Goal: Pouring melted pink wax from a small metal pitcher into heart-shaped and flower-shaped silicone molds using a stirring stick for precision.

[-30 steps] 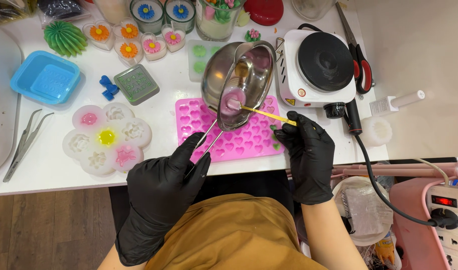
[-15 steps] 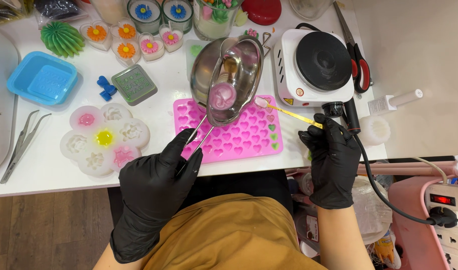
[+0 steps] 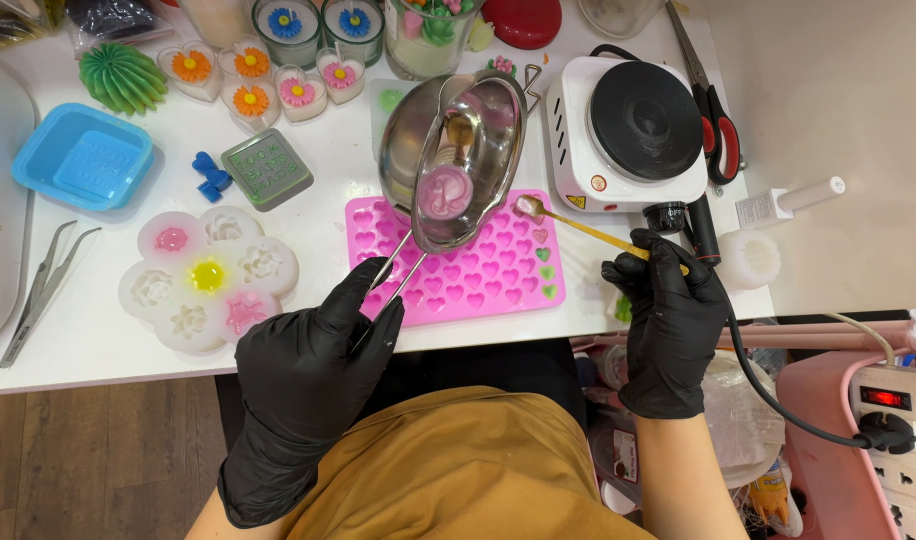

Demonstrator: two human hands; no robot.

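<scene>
The left hand is clenched round the wire handle of a steel melting pot, held mid-frame over the pink heart mould. The right hand, lower right, pinches a yellow stick; a green embossed square block lies upper left

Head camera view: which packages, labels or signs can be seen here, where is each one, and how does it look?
Green stamp block: on the white table left of the pink mould, square, grey-green, raised lettering.
Warning sticker: front of the white hot plate, small yellow triangle.
Plastic bag: top left table edge, clear, dark contents.
Power strip: lower right, white, one red lit switch.
</scene>
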